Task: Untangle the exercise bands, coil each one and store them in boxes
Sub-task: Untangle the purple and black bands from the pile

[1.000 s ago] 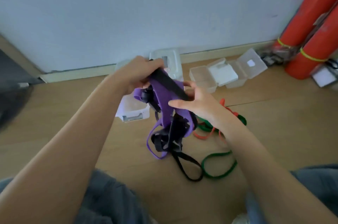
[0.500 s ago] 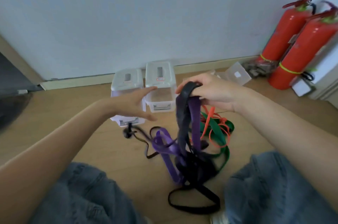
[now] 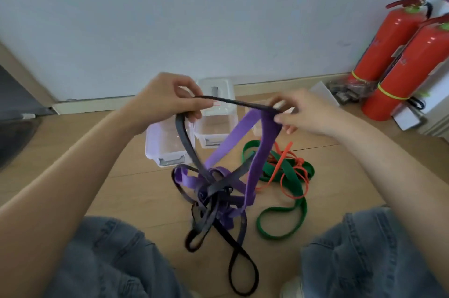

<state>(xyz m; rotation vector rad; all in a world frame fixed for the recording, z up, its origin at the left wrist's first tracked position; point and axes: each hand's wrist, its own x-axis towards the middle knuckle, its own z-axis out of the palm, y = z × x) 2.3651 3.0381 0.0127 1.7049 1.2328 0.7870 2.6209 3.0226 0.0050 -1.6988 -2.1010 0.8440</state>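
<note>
Your left hand (image 3: 167,100) has its fingers curled round the black band (image 3: 233,102), and your right hand (image 3: 301,112) pinches the same band where the purple band (image 3: 262,147) is draped over it. Between the two grips the black strip runs taut, from 9 o'clock to 3 o'clock. Both forearms reach forward from the lower corners, wrists raised off the floor, palms turned inward toward each other.

You are in the untangling step: below your hands, at 6 o'clock, black and purple hang into one knot (image 3: 213,190) above the wood floor. Next, I judge, you must find where black threads through purple and draw one loop free; pulling hard would likely tighten it.

At 4 o'clock from the knot the green band (image 3: 291,181) and orange band (image 3: 284,159) lie crossed on the floor. The clear boxes (image 3: 213,122) wait at 12 o'clock, lids closed.
</note>
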